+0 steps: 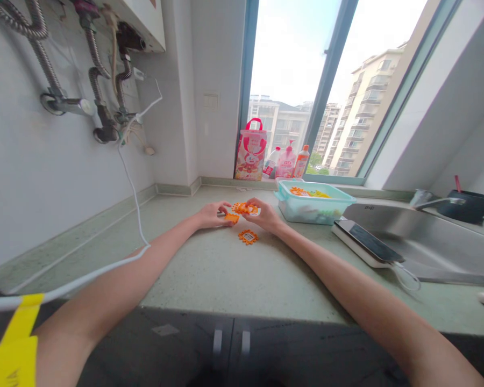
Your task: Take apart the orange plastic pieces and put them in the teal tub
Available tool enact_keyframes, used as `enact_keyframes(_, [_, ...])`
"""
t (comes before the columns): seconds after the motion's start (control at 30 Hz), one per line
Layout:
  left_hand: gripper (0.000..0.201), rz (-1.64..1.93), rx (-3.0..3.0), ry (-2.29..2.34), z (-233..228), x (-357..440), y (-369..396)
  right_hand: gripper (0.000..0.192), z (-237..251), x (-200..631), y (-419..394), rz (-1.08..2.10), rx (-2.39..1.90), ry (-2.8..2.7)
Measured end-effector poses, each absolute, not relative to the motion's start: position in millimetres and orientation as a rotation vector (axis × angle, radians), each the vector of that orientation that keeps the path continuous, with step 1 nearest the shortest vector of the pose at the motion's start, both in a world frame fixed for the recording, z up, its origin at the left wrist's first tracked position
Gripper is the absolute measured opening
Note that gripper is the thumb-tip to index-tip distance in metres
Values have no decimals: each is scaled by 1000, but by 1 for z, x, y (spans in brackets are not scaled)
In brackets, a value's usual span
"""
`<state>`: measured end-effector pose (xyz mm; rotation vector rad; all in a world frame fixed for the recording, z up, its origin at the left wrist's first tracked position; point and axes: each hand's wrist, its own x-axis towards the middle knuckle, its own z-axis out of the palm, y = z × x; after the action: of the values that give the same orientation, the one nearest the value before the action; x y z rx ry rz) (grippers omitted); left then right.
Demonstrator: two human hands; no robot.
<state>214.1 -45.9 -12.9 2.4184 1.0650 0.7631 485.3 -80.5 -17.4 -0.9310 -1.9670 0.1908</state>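
Observation:
My left hand (214,216) is closed on an orange toothed plastic piece (231,218), held low over the countertop (226,269). My right hand (262,216) grips another orange toothed piece (242,208) by its right side, just above and beside the first. The two pieces are close together; I cannot tell whether they are joined. Below the hands, a flat orange piece (248,237) with a toothed rim and a pale patterned middle lies on the countertop. The fingertips partly cover the held pieces.
Right of my hands stands a mint plastic tub (314,208) with orange and yellow pieces inside. A phone (371,240) on a white block lies beside the steel sink (447,242). A white cable (136,204) hangs over my left forearm. Bottles (286,162) and a pink bag (250,153) line the windowsill.

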Motion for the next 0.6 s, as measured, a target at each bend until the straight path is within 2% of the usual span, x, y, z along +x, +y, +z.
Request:
enact_keyframes(0.1, [103, 763, 2349, 1015, -14, 214, -42, 24, -20, 475, -77, 152, -962, -1964])
enact_keyframes(0.3, [75, 924, 2054, 977, -17, 211, -28, 26, -29, 460, -69, 123, -1034, -2072])
enact_keyframes(0.6, [76, 1070, 2032, 1076, -15, 207, -36, 40, -24, 450, -78, 45, -1218, -2183])
